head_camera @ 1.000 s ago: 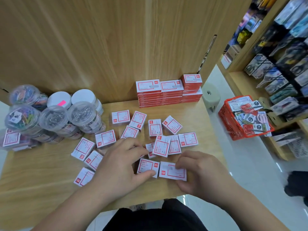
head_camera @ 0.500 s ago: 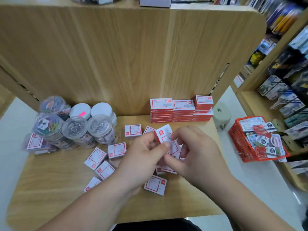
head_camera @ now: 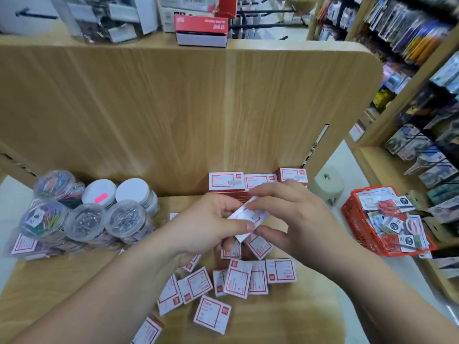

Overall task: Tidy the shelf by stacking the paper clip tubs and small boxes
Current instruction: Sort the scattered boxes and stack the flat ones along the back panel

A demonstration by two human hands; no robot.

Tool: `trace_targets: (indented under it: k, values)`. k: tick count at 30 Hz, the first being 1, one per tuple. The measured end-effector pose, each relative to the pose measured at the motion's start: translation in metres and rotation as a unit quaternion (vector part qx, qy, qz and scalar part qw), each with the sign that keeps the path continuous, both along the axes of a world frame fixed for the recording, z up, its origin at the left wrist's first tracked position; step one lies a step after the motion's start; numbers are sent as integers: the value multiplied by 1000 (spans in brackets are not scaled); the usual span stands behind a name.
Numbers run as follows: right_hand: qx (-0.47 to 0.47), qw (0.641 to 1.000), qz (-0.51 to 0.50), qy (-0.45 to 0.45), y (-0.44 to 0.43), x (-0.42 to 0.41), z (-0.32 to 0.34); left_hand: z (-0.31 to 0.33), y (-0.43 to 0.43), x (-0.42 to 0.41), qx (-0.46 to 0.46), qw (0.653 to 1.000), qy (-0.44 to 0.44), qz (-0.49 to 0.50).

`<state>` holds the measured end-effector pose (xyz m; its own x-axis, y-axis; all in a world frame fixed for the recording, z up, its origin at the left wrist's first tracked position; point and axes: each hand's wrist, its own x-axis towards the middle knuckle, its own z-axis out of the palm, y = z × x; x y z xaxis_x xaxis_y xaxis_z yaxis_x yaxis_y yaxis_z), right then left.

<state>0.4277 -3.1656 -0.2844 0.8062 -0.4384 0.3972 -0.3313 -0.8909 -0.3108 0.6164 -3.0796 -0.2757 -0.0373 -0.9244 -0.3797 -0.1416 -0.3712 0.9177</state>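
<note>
Pinched by the curled fingers of the left hand [head_camera: 206,227], the small box [head_camera: 248,217], just in front of the stacked row [head_camera: 224,181], is gripped too by the right hand [head_camera: 298,219] and is best squared flat before being laid flush on that row.

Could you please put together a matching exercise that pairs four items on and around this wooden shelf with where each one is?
Things
1. clear round plastic tubs of paper clips
2. neat stack of red-and-white boxes
3. red plastic basket
4. small white box with a red border, raised above the loose ones

Places
A. off the shelf, on the floor to the right
B. pinched between the left hand and the right hand
C. on the left side of the shelf
D. against the shelf's back panel

Pairs: 1-C, 2-D, 3-A, 4-B
</note>
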Motion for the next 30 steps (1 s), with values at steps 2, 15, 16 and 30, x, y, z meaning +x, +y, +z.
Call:
trace_targets:
  k: [2,15,16,30]
  values:
    - [-6,1000,1,-1,-11,-1,1,1,-8,-2,-1,999,14,37]
    - [-117,969,-218,-4,-38,6,-14,-26,-2,14,-131,924,-162,322]
    - [-116,970,-214,-4,-39,8,-15,-30,-2,15,-124,923,-169,322]
    - [-123,966,-226,-22,-41,11,-37,-31,-1,6,-118,955,-91,255]
